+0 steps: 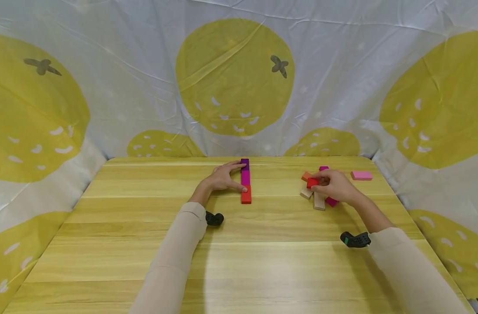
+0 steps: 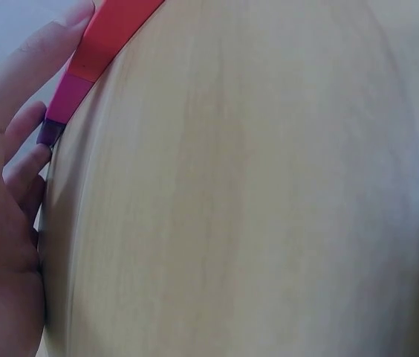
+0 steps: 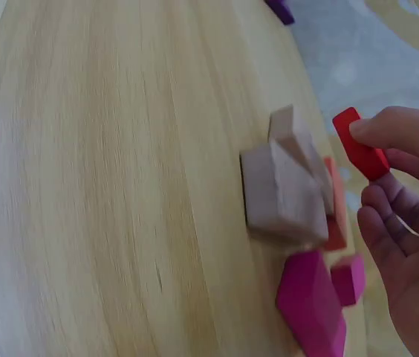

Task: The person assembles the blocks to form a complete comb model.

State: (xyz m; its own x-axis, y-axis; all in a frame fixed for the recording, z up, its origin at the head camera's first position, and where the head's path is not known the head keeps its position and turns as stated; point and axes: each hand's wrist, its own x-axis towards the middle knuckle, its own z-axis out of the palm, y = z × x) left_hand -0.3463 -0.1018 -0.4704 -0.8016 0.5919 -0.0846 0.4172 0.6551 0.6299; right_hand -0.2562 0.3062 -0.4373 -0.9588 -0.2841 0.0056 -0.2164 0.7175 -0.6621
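Note:
A row of blocks lies end to end on the table: a purple block (image 1: pixel 245 161), a magenta block (image 1: pixel 245 178) and an orange-red block (image 1: pixel 246 198) nearest me. My left hand (image 1: pixel 222 179) reaches along the row's left side. Its thumb touches the orange-red block and an extended finger rests on the purple one. On the right, my right hand (image 1: pixel 334 186) pinches a red block (image 3: pixel 359 147) between thumb and fingers. That block is raised over a loose pile with plain wooden blocks (image 1: pixel 319 201), an orange block (image 1: pixel 306 175) and magenta blocks (image 1: pixel 331 202).
A pink block (image 1: pixel 361 175) lies apart, to the right of the pile. The wooden table (image 1: pixel 239 270) meets a fabric backdrop (image 1: pixel 144 87) printed with yellow fruit at its far edge. Black wrist cameras (image 1: pixel 355 240) hang below both wrists, close to the tabletop.

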